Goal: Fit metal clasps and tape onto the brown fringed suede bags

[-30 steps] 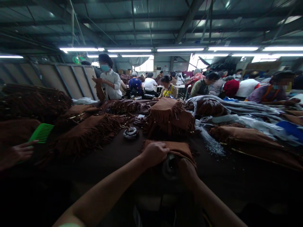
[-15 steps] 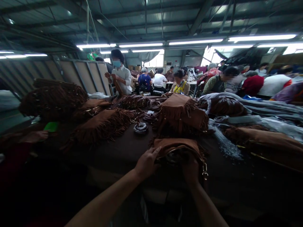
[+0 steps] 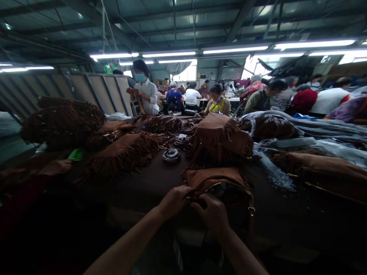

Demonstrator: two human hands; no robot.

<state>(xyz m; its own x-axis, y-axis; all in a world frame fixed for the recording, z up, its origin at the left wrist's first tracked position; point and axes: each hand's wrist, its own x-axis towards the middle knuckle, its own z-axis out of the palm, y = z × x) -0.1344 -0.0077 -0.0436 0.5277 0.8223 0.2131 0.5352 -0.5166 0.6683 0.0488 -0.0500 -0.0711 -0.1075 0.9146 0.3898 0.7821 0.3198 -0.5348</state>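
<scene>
A brown fringed handbag (image 3: 213,176) lies on the table in front of me, its gold zipper (image 3: 211,187) open toward me. Dark contents and something shiny show inside the mouth. My left hand (image 3: 175,198) is closed on the bag's left corner, beside a small gold part. Close to it, my right hand (image 3: 214,214) is closed with thumb and fingers at the left end of the zipper; whether it pinches the pull I cannot tell. From the bag's right corner hangs a strap with a gold clasp (image 3: 251,209).
A wrapped ring-shaped coil (image 3: 171,154) sits behind the bag. Stacked fringed bags (image 3: 219,131) stand beyond, with more at left (image 3: 123,152) and right (image 3: 329,168). Clear plastic (image 3: 275,173) lies at right. At left, another person's hand (image 3: 57,167) holds a green object (image 3: 75,154).
My right hand has come out of the bag's mouth and moved left to the zipper end. My left hand has shifted slightly down at the corner. The neighbour's green object has moved right.
</scene>
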